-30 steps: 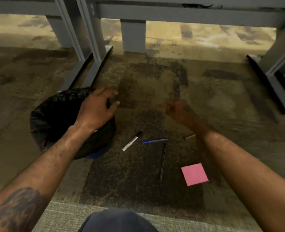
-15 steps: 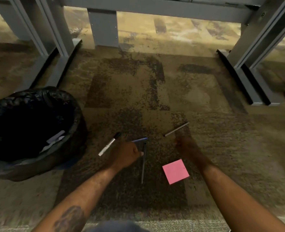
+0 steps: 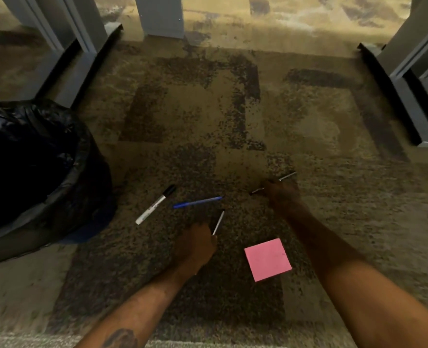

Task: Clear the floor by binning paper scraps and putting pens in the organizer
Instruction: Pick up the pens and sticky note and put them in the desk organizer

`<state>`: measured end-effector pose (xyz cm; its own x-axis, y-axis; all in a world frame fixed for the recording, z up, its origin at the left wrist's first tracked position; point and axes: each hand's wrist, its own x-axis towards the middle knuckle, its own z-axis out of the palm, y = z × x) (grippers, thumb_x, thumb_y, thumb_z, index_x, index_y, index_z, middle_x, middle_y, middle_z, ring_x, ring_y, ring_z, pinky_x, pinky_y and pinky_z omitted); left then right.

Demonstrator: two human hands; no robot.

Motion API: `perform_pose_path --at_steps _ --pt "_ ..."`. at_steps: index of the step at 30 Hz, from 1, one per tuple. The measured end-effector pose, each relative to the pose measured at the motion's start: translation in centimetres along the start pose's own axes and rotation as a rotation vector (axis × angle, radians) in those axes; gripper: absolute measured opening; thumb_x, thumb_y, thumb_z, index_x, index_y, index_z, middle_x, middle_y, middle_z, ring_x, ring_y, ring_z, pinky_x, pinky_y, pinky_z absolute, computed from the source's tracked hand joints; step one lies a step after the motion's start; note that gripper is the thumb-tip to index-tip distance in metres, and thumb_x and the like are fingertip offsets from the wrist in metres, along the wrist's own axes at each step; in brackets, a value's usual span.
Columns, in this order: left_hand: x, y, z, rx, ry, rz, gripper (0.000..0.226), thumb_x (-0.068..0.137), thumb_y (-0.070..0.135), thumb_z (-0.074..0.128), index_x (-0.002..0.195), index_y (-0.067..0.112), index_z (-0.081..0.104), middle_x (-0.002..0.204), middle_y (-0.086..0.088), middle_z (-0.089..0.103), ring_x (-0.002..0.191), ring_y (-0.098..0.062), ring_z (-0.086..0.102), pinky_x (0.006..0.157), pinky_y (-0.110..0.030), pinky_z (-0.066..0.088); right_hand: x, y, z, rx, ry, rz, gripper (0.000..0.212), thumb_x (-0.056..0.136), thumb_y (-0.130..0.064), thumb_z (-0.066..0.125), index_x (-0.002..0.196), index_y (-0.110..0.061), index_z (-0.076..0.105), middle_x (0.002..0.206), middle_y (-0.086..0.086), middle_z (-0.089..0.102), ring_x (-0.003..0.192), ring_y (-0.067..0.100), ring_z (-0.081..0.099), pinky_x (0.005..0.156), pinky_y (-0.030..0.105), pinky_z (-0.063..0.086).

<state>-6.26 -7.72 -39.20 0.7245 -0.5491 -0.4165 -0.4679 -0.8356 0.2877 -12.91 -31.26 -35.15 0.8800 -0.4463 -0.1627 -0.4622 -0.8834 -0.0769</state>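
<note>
pink sticky note [image 3: 267, 259] is lying on the carpet [image 3: 333, 136] between my forearms. my left hand [image 3: 197, 244] is closing on a dark pen [image 3: 218, 222], tip sticking up past my fingers. blue pen [image 3: 197, 202] and white marker [image 3: 155, 205] are lying loose just beyond. my right hand [image 3: 282, 194] is pinching a thin grey pen [image 3: 287, 176]. lined bin [image 3: 57, 187] is sitting far left.

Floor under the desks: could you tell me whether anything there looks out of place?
Yes. A marker and a blue pen lie loose on the carpet, a pink paper square sits nearer the person, and each hand, left and right, closes on another pen. No organizer is in view.
</note>
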Motion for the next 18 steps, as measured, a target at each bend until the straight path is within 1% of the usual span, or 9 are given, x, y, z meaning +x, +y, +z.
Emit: perform_pose_path --at_steps 2,3,6,7,9,11,14,16,18 --pt "-0.1 -0.4 -0.7 -0.117 -0.032 -0.016 0.028 0.091 0.038 0.055 0.099 0.013 0.065 0.105 -0.011 0.069 0.1 -0.03 0.065 0.084 -0.039 0.052 0.2 0.2 0.5 -0.07 0.026 -0.014 0.03 0.093 -0.012 0.045 0.122 -0.012 0.056 0.128 0.014 0.054 0.116 0.033 0.054 0.089 0.04 0.043" --pt "-0.1 -0.4 -1.2 -0.259 -0.053 -0.01 0.025 0.093 0.032 0.056 0.097 0.01 0.066 0.101 -0.014 0.07 0.096 -0.03 0.066 0.083 -0.039 0.053 0.1 0.4 0.9 -0.108 0.01 0.004 0.031 0.094 -0.012 0.043 0.122 -0.012 0.056 0.124 0.015 0.056 0.115 0.033 0.054 0.087 0.041 0.043" --pt "0.2 -0.1 -3.5 -0.992 -0.16 -0.084 0.013 0.096 0.012 0.053 0.102 0.007 0.063 0.087 -0.014 0.069 0.074 -0.021 0.068 0.067 -0.029 0.057 -0.2 0.5 1.1 -0.114 0.039 0.086 0.03 0.096 -0.016 0.041 0.121 -0.016 0.056 0.118 0.012 0.06 0.116 0.031 0.053 0.087 0.039 0.044" --pt "0.5 0.0 -4.3 -1.173 -0.172 -0.108 0.015 0.097 0.009 0.05 0.105 0.01 0.062 0.082 -0.009 0.066 0.07 -0.015 0.065 0.063 -0.024 0.055 0.2 -0.1 0.7 -0.036 0.037 0.139 0.027 0.096 -0.016 0.042 0.117 -0.014 0.059 0.116 0.012 0.062 0.112 0.031 0.055 0.084 0.038 0.045" --pt "1.3 0.2 -5.4 -1.416 -0.172 -0.145 0.022 0.097 0.008 0.046 0.107 0.015 0.064 0.08 -0.003 0.063 0.072 -0.011 0.06 0.068 -0.025 0.053 1.1 -2.4 -0.7 0.297 0.054 0.209 0.02 0.093 -0.015 0.051 0.105 -0.011 0.066 0.107 0.013 0.067 0.097 0.028 0.062 0.073 0.031 0.05" --pt "2.1 0.3 -6.4 -1.587 -0.169 -0.186 0.024 0.098 0.01 0.043 0.102 0.015 0.066 0.084 -0.002 0.063 0.078 -0.012 0.06 0.075 -0.03 0.052 1.9 -5.4 -1.8 0.653 -0.054 0.201 0.013 0.087 -0.014 0.065 0.096 -0.008 0.072 0.098 0.012 0.071 0.088 0.023 0.064 0.07 0.029 0.051" --pt "2.5 0.3 -7.1 -1.735 -0.148 -0.196 0.023 0.099 0.014 0.041 0.093 0.013 0.064 0.088 -0.005 0.064 0.082 -0.015 0.063 0.078 -0.03 0.051 1.7 -9.7 -2.6 0.968 -0.176 0.168 0.003 0.082 -0.014 0.073 0.084 -0.012 0.071 0.082 0.01 0.069 0.08 0.023 0.064 0.072 0.035 0.052" --pt "2.5 0.3 -7.2 -1.761 -0.141 -0.197 0.021 0.099 0.015 0.043 0.09 0.014 0.062 0.089 -0.006 0.066 0.078 -0.016 0.066 0.077 -0.031 0.052 1.4 -11.8 -2.4 1.019 -0.178 0.172 0.002 0.082 -0.013 0.072 0.083 -0.013 0.07 0.079 0.009 0.067 0.077 0.021 0.063 0.073 0.034 0.053" --pt "2.4 0.2 -7.1 -1.739 -0.164 -0.223 0.021 0.099 0.019 0.043 0.089 0.016 0.06 0.084 -0.005 0.068 0.069 -0.015 0.068 0.076 -0.034 0.053 1.3 -13.1 -2.2 0.993 -0.139 0.185 0.008 0.082 -0.013 0.072 0.089 -0.007 0.071 0.082 0.011 0.07 0.077 0.023 0.066 0.072 0.032 0.054"
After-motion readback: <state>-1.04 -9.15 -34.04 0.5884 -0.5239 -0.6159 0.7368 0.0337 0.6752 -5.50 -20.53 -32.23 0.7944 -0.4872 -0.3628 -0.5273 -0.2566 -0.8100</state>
